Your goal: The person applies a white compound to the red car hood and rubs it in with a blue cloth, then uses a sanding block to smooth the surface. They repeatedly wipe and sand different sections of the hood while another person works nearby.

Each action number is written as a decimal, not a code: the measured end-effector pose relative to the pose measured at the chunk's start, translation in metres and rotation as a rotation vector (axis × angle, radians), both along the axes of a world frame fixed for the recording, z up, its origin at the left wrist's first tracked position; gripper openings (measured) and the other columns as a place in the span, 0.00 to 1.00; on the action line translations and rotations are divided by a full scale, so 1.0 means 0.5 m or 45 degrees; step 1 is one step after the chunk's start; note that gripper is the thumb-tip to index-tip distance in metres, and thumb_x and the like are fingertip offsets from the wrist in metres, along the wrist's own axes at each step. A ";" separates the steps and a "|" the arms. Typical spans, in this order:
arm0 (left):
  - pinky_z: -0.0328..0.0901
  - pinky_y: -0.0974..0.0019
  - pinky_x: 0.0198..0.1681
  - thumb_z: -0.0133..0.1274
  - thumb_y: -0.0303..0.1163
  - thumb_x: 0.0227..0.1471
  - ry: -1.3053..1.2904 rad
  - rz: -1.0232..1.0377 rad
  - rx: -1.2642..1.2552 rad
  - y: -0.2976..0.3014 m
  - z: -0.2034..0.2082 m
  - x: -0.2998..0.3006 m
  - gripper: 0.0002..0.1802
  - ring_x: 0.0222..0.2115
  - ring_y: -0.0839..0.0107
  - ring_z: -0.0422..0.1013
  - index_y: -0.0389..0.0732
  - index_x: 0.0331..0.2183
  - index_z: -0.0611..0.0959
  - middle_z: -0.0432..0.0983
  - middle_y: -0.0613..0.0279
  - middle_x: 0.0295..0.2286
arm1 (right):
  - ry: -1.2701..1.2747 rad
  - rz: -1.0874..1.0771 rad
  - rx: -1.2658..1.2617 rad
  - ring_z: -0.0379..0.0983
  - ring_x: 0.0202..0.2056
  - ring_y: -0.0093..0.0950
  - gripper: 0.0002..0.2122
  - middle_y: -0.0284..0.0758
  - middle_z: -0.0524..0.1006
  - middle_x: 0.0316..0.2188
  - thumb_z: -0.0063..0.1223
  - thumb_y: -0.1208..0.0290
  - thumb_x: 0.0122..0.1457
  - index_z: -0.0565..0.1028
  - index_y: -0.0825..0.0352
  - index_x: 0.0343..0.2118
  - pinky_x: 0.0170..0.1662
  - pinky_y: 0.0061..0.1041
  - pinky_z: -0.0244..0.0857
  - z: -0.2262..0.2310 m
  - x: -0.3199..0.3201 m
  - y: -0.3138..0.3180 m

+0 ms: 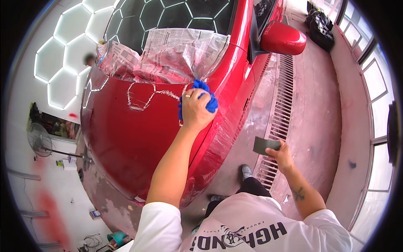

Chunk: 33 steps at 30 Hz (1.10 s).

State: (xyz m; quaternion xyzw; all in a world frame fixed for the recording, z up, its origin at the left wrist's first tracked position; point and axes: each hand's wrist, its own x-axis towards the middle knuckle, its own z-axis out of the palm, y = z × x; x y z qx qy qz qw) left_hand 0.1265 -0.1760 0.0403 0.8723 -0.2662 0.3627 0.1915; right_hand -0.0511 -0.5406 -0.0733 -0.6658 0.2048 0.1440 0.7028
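My left hand (195, 110) is closed round a bunched blue cloth (211, 103) and presses it onto the red car's hood (138, 122), close to the windshield edge. Bright hexagon lights reflect in the glossy paint beside the cloth. Out to the right, over the floor and away from the car, my right hand (283, 157) grips a dark grey rectangular sheet, which looks like sandpaper (266, 145), between thumb and fingers. Crumpled newspaper (168, 54) covers the lower windshield just beyond my left hand.
A red side mirror (283, 38) juts from the car at upper right. A slotted floor drain (282, 96) runs alongside it. At left are a standing fan (40, 139) and a green bucket (119, 238). A black bundle (320, 29) lies by the windowed wall.
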 end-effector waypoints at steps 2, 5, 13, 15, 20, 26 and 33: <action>0.71 0.45 0.49 0.75 0.32 0.39 0.052 -0.041 0.117 0.036 -0.003 -0.075 0.16 0.42 0.51 0.78 0.44 0.31 0.85 0.81 0.59 0.36 | 0.019 -0.033 0.045 0.83 0.41 0.21 0.11 0.28 0.84 0.42 0.71 0.78 0.64 0.80 0.62 0.46 0.39 0.29 0.79 -0.001 0.017 0.019; 0.72 0.45 0.46 0.75 0.33 0.38 0.174 0.091 0.107 0.146 -0.017 -0.159 0.15 0.38 0.48 0.78 0.43 0.28 0.84 0.80 0.57 0.34 | 0.021 -0.186 0.431 0.83 0.44 0.26 0.13 0.30 0.83 0.44 0.69 0.79 0.65 0.78 0.65 0.49 0.40 0.34 0.80 0.033 0.023 0.096; 0.74 0.42 0.39 0.74 0.37 0.44 0.226 0.319 0.083 0.359 -0.047 -0.189 0.15 0.34 0.45 0.79 0.41 0.29 0.84 0.81 0.55 0.33 | -0.659 -0.083 -0.411 0.80 0.60 0.44 0.21 0.51 0.82 0.55 0.48 0.74 0.78 0.69 0.62 0.71 0.53 0.40 0.80 0.112 0.150 0.448; 0.73 0.42 0.40 0.74 0.39 0.46 0.177 0.278 0.049 0.349 -0.046 -0.181 0.16 0.35 0.45 0.79 0.41 0.29 0.84 0.81 0.55 0.35 | -0.657 -0.161 -0.751 0.74 0.66 0.51 0.23 0.56 0.77 0.65 0.48 0.69 0.79 0.66 0.67 0.74 0.64 0.43 0.72 0.118 0.160 0.547; 0.73 0.43 0.43 0.73 0.41 0.47 0.217 0.292 0.033 0.366 -0.060 -0.195 0.16 0.39 0.46 0.79 0.42 0.30 0.85 0.81 0.56 0.36 | -0.666 -0.010 -1.194 0.45 0.83 0.51 0.33 0.51 0.54 0.82 0.50 0.60 0.78 0.58 0.70 0.80 0.82 0.60 0.37 0.012 -0.067 0.804; 0.72 0.44 0.44 0.73 0.42 0.46 0.193 0.231 -0.027 0.335 -0.052 -0.195 0.16 0.39 0.48 0.79 0.43 0.30 0.86 0.82 0.57 0.37 | -0.657 -0.339 -1.313 0.50 0.81 0.50 0.32 0.55 0.58 0.80 0.39 0.54 0.82 0.58 0.75 0.78 0.81 0.59 0.41 0.033 0.098 0.694; 0.73 0.44 0.44 0.74 0.42 0.44 0.178 0.265 -0.014 0.373 -0.049 -0.194 0.17 0.39 0.49 0.79 0.43 0.29 0.85 0.81 0.57 0.36 | -0.544 0.021 -1.402 0.46 0.83 0.48 0.35 0.54 0.53 0.82 0.40 0.52 0.81 0.54 0.74 0.80 0.82 0.58 0.37 0.022 -0.041 0.791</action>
